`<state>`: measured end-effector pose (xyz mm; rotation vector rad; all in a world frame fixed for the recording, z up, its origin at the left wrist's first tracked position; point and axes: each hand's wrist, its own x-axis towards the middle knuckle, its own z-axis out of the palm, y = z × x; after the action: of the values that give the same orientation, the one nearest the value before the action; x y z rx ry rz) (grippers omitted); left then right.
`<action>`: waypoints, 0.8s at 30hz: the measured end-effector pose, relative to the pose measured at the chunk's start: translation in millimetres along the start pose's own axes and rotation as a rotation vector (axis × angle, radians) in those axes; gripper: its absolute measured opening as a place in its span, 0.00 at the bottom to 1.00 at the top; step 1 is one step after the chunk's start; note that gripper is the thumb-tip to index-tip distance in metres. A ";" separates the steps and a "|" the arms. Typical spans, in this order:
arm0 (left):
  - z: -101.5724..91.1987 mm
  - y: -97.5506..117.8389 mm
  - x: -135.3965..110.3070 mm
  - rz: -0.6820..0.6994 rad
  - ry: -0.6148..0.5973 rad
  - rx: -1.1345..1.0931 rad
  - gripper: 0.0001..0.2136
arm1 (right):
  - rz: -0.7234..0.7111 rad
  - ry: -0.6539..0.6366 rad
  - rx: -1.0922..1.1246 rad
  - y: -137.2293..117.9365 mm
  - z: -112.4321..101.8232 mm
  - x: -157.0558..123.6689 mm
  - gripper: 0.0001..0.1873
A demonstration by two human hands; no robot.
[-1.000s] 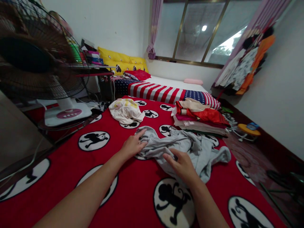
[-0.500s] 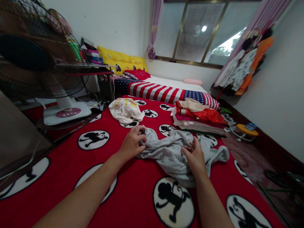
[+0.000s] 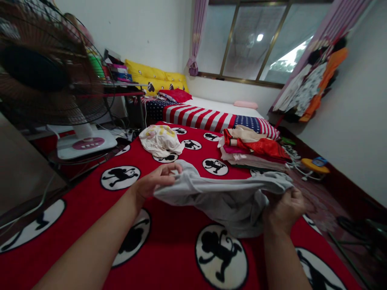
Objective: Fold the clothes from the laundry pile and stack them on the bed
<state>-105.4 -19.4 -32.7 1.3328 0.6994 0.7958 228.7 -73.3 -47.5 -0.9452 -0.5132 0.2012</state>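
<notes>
A grey garment (image 3: 223,197) is stretched sideways between my two hands, its upper edge pulled nearly straight and the rest drooping in folds toward the red blanket (image 3: 169,249). My left hand (image 3: 159,177) pinches its left end between thumb and fingers. At the other end, my right hand (image 3: 287,209) is closed in a fist around the cloth. What kind of garment it is, I cannot tell from the bunched fabric. Beyond it on the blanket lie a crumpled white garment (image 3: 161,141) with yellow patches and a pile of folded clothes (image 3: 254,149), red and beige on top.
A fan (image 3: 80,143) stands at the left beside a small table (image 3: 127,93). Behind the blanket is a bed with a striped, starred cover (image 3: 199,117). Clothes (image 3: 311,88) hang on the right wall, and a yellow stool (image 3: 314,166) stands on the floor below.
My right hand has moved right and gripped the garment's right end. My left hand has shifted left, and the crumpled grey cloth is now lifted and drawn out between them.
</notes>
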 end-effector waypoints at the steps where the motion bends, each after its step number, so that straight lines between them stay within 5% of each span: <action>1: 0.2 4.0 -7.8 -0.049 -0.097 -0.049 0.27 | 0.030 -0.086 0.068 -1.7 1.6 -0.9 0.10; 4: 2.6 8.6 -24.6 -0.060 -0.182 -0.145 0.30 | 0.189 -0.269 0.243 -6.8 3.2 -2.1 0.07; 8: -4.3 3.9 -19.3 0.126 0.080 -0.192 0.34 | 0.377 -0.262 0.303 -7.8 -0.2 1.3 0.04; 11: -14.4 1.8 -3.0 0.260 0.260 -0.235 0.36 | 0.330 -0.233 0.210 -3.8 0.0 0.5 0.08; 16: -10.6 -9.9 19.7 0.309 0.296 -0.277 0.40 | 0.217 -0.248 0.102 1.3 12.1 -19.6 0.17; 19: 5.3 -24.8 27.2 0.282 0.214 -0.126 0.43 | 0.302 -0.511 0.060 -1.1 21.0 -44.8 0.16; 24: 28.9 -41.9 30.6 0.184 -0.007 0.031 0.43 | 0.445 -1.151 0.025 -12.6 27.5 -100.4 0.12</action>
<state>-60.3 -12.6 -70.8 1.4416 0.5910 0.9294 127.5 -99.2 -57.4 -0.8424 -1.3369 1.1869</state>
